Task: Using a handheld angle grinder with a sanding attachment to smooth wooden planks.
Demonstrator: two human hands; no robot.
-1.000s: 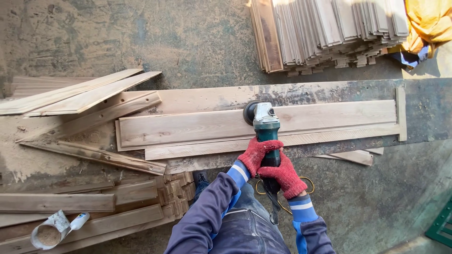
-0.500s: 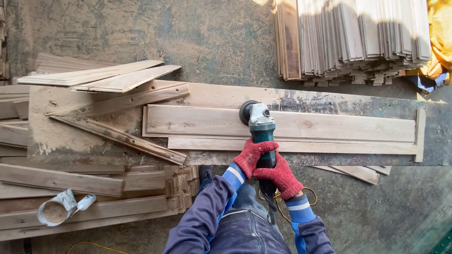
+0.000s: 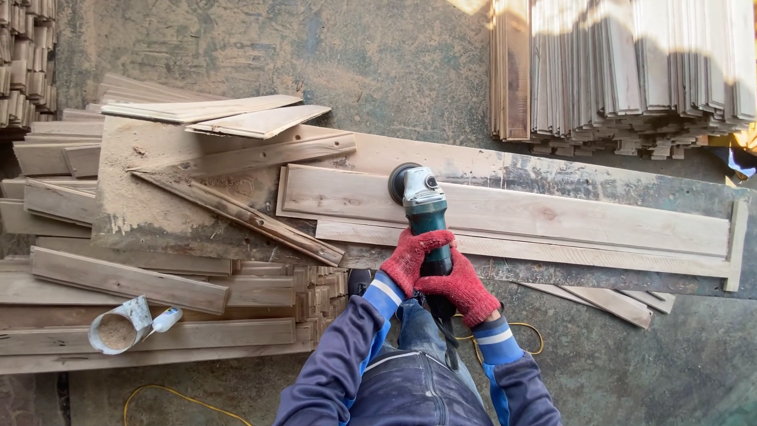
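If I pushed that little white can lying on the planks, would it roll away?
Probably a little. The white can lies on its side with a round open mouth, so it could roll. Its torn rim and the uneven planks under it would likely stop it soon. The sawdust-like fill might spill out.

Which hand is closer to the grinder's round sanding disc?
Left. The left hand wraps the grinder body just below the disc; the right hand holds the handle further back, toward the person.

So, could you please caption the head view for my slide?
Two red-gloved hands hold a green grinder on a long plank.
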